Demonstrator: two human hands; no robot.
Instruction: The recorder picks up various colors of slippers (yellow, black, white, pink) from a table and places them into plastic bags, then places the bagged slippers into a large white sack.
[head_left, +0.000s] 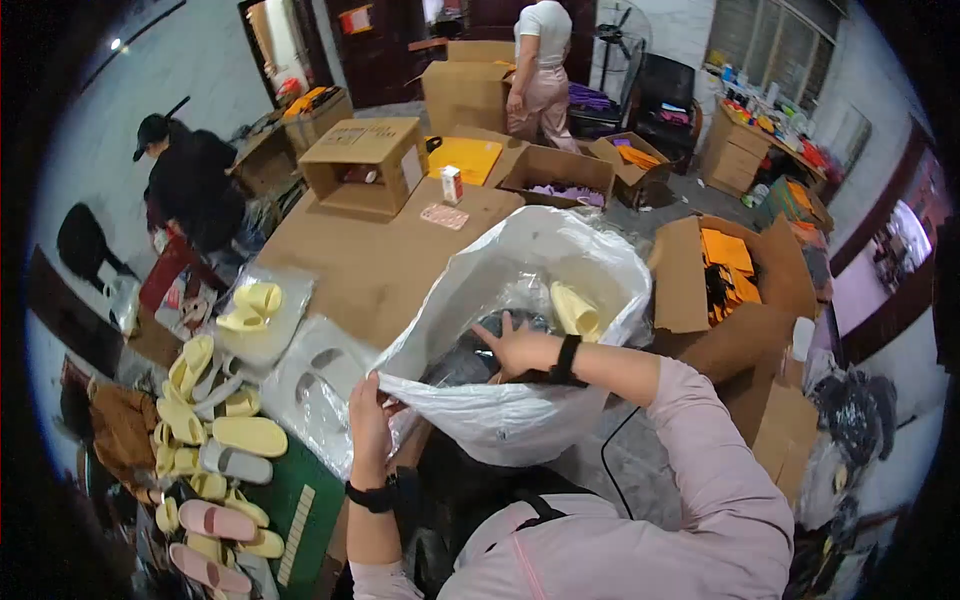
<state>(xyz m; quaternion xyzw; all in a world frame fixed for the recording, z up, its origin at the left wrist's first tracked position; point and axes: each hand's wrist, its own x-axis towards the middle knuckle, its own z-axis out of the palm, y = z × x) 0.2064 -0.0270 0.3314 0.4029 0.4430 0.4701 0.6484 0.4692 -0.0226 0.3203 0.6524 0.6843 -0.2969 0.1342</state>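
A big white woven sack (500, 425) stands in front of me with its mouth wide. My left hand (370, 420) pinches the sack's rim at its near left corner. Down inside the sack, my right hand (520, 352) has its fingers spread over a dark item in clear plastic (462, 362), probably bagged slippers. Whether the fingertips grip it is hard to see. Pale yellow slippers (575, 312) lie in the sack beyond my right hand. Left of the sack, grey slippers in a clear bag (328, 375) rest on the table's edge, with bagged yellow slippers (252, 305) farther back.
Loose yellow, grey and pink slippers (218, 522) pile up at the lower left. A cardboard-covered table (370, 245) carries a carton (365, 165), a small box (452, 185) and a phone (444, 216). Right stands a carton of orange packets (730, 265). Two people are farther off.
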